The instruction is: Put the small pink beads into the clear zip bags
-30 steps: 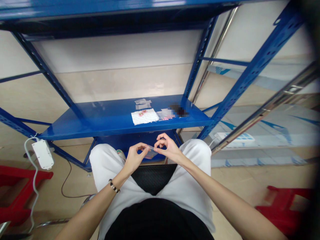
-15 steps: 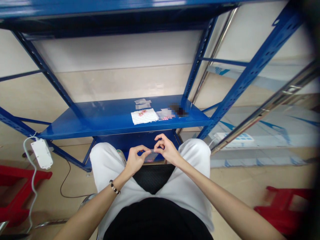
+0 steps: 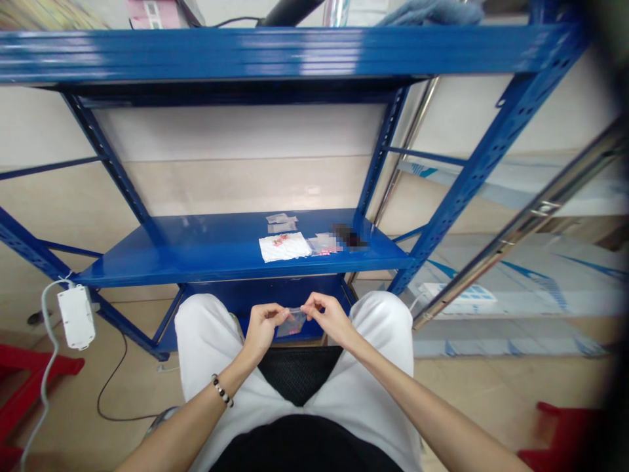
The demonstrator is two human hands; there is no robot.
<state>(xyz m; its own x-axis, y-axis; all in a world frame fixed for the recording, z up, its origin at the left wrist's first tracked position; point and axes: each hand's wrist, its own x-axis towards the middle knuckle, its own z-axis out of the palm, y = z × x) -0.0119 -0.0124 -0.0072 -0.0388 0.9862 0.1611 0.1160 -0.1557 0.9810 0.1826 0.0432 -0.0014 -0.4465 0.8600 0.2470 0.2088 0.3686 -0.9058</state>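
Between my knees, a small clear plastic bag (image 3: 293, 324) with a bit of pink near its bottom hangs from both hands. My left hand (image 3: 265, 326) pinches its upper left corner between thumb and finger. At the upper right corner, my right hand (image 3: 328, 316) pinches the bag in the same way. On the blue shelf (image 3: 211, 246) beyond lies a white cloth or tissue (image 3: 295, 248) with small reddish pieces (image 3: 281, 240) on it. Beside it are clear bags with pink contents (image 3: 325, 244), and behind it several flat clear bags (image 3: 282, 223).
A pixelated dark item (image 3: 350, 236) sits at the shelf's right. A white power strip (image 3: 76, 317) hangs on the left post with its cable. Red stools (image 3: 29, 387) stand on the floor at both sides. Metal poles and film-covered shelves (image 3: 531, 269) are at right.
My hands have moved slightly apart along the bag's top edge, and my right fingers have curled in. The view has tilted upward, bringing items on the upper shelf into sight.
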